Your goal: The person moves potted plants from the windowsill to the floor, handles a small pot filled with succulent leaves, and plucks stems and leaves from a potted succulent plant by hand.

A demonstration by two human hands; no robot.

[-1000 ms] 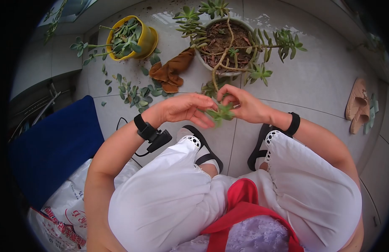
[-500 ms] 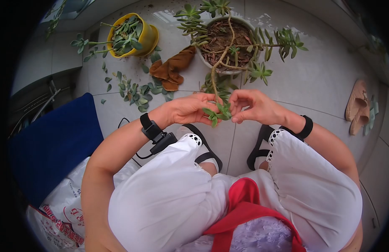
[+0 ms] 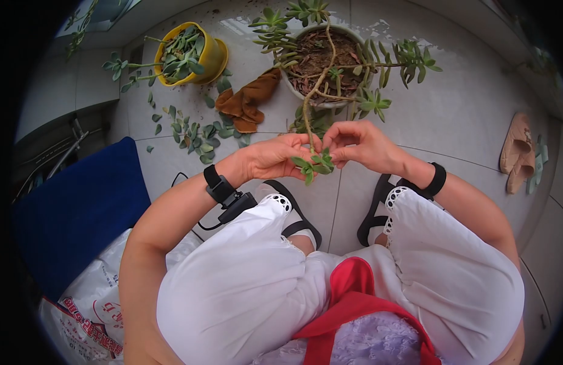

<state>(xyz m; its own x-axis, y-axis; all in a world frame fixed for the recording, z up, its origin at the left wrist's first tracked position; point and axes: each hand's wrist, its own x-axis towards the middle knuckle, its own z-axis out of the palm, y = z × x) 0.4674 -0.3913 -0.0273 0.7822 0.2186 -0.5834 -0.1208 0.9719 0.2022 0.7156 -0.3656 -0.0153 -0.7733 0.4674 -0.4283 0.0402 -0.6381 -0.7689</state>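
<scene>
My left hand (image 3: pixel 280 157) is closed around the tip of a long succulent stem (image 3: pixel 307 115), with a green leaf rosette (image 3: pixel 316 163) below its fingers. On the other side of the rosette, my right hand (image 3: pixel 368 147) pinches at a leaf edge; its fingertips partly hide the leaf. The stem arches out of a round pale pot (image 3: pixel 288 91) filled with brown soil and dry leaves. More leafy branches (image 3: pixel 409 61) spread from this pot over the floor.
Left of the pale pot stands a yellow pot (image 3: pixel 215 59) full of plump leaves. A brown glove (image 3: pixel 248 100) and loose leaves (image 3: pixel 199 137) lie on the tiles. Pink slippers (image 3: pixel 517 149) are at right; a blue cloth-covered seat (image 3: pixel 80 207) and a printed plastic bag (image 3: pixel 99 292) at left.
My right hand has shifted slightly left and up, its thumb and forefinger now closing at the rosette's edge. My left hand keeps its hold on the stem.
</scene>
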